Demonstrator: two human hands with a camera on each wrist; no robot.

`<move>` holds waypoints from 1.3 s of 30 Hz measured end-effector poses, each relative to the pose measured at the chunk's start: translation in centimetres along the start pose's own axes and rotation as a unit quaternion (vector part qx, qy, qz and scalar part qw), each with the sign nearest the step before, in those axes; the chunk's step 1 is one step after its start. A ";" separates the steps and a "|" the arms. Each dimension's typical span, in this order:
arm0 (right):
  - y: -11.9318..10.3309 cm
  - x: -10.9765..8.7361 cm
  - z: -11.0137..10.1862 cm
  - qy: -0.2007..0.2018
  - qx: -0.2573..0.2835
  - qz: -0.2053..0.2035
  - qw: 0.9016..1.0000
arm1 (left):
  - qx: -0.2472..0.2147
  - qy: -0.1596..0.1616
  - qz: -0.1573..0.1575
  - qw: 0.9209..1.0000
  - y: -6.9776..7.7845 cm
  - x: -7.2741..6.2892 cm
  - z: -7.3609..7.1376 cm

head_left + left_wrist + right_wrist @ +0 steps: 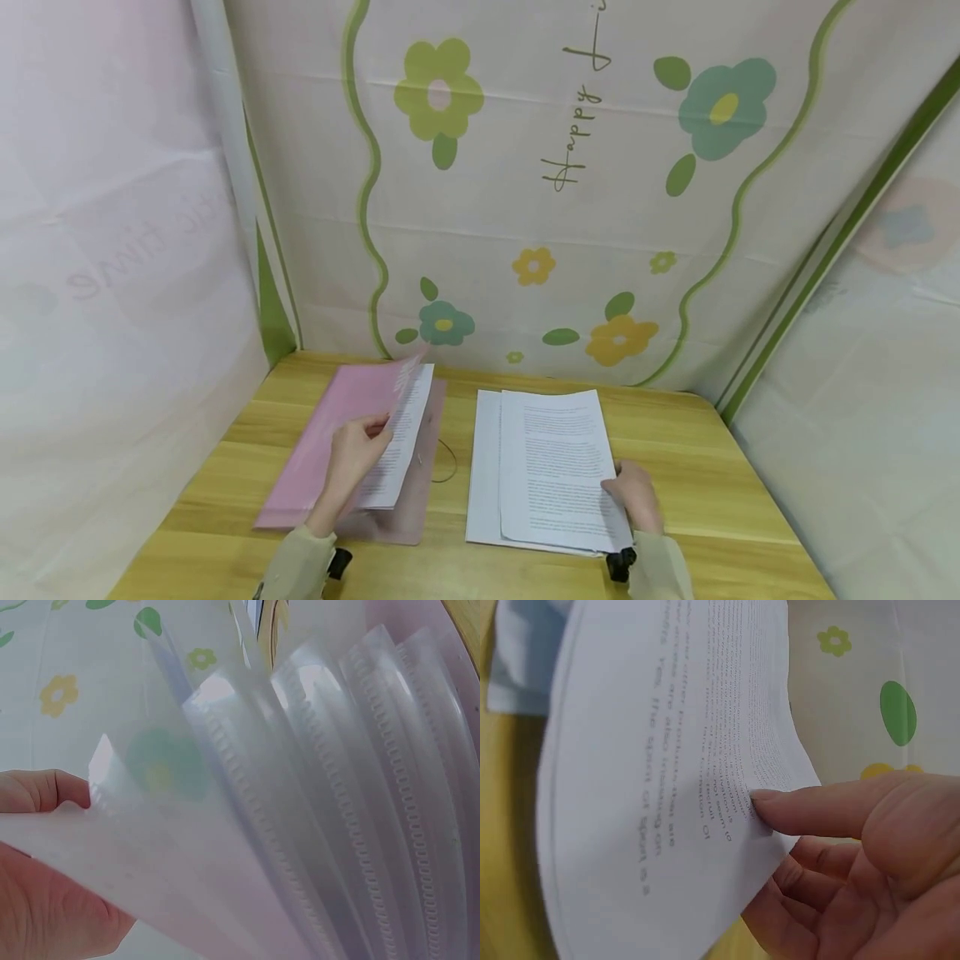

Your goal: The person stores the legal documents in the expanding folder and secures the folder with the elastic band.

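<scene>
A pink display folder (pixel 341 425) lies partly opened on the left of the table, printed pages (pixel 401 446) showing under its raised cover. My left hand (pixel 358 450) pinches the edge of that cover between thumb and fingers. In the left wrist view, several clear plastic pockets (pixel 315 750) with punched edges fan out beside the left hand (pixel 64 900). On the right lies a stack of printed paper (pixel 562 467). My right hand (pixel 636 493) grips the right edge of its top sheet. In the right wrist view, this sheet (pixel 652 795) bends upward, with the thumb on its printed face.
Beneath everything is a wood-grain table (pixel 720 467). A thin looped cord (pixel 454 462) lies between folder and stack. White flower-printed fabric (pixel 487 200) rises at the table's back edge, with fabric walls at both sides.
</scene>
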State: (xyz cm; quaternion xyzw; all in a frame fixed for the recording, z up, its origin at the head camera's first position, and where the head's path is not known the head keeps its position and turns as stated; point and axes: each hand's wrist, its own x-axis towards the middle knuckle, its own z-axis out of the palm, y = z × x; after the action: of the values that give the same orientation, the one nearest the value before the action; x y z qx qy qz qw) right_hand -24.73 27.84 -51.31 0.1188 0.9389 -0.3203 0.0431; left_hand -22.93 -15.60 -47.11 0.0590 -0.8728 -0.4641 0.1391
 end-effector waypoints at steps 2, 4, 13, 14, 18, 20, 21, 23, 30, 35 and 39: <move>0.1 0.1 -0.2 0.005 -0.007 -0.008 1.000 | 0.000 0.001 0.000 1.000 0.0 0.0 0.0; 0.1 0.1 -0.4 0.009 -0.006 -0.012 1.000 | 0.000 0.003 0.001 1.000 0.0 0.0 0.1; 0.9 0.4 -0.8 0.020 0.032 -0.029 0.999 | -0.007 0.008 0.015 1.000 0.1 0.0 0.0; 1.0 0.4 -0.8 0.019 0.037 -0.030 0.999 | -0.009 0.008 0.016 1.000 0.1 0.0 0.0; 1.5 0.4 -0.9 0.010 0.060 -0.028 0.998 | -0.014 0.004 0.018 1.000 -0.1 0.0 0.0; 1.7 0.4 -1.0 0.003 0.073 -0.026 0.997 | -0.012 0.002 0.015 1.000 -0.2 0.0 0.0; 1.7 0.3 -1.1 -0.003 0.083 -0.022 0.996 | -0.011 0.002 0.014 1.000 -0.2 0.0 0.0; 1.8 0.3 -1.2 -0.013 0.102 -0.012 0.995 | -0.010 0.003 0.014 1.000 -0.1 0.0 0.0; 2.4 0.4 -1.2 -0.047 0.186 0.018 0.981 | -0.009 0.001 0.015 1.000 0.0 0.1 -0.2; 2.5 0.4 -1.2 -0.043 0.180 0.015 0.983 | -0.008 0.000 0.014 1.000 0.1 0.0 -0.2; 2.3 0.5 -1.2 -0.033 0.169 0.007 0.985 | -0.008 0.000 0.004 1.000 0.4 0.0 -0.4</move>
State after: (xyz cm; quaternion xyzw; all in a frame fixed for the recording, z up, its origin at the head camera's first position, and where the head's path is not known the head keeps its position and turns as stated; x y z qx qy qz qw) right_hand -24.65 30.48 -51.78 0.1203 0.8685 -0.4777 0.0557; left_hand -22.78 -15.68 -46.62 0.0546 -0.8694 -0.4702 0.1416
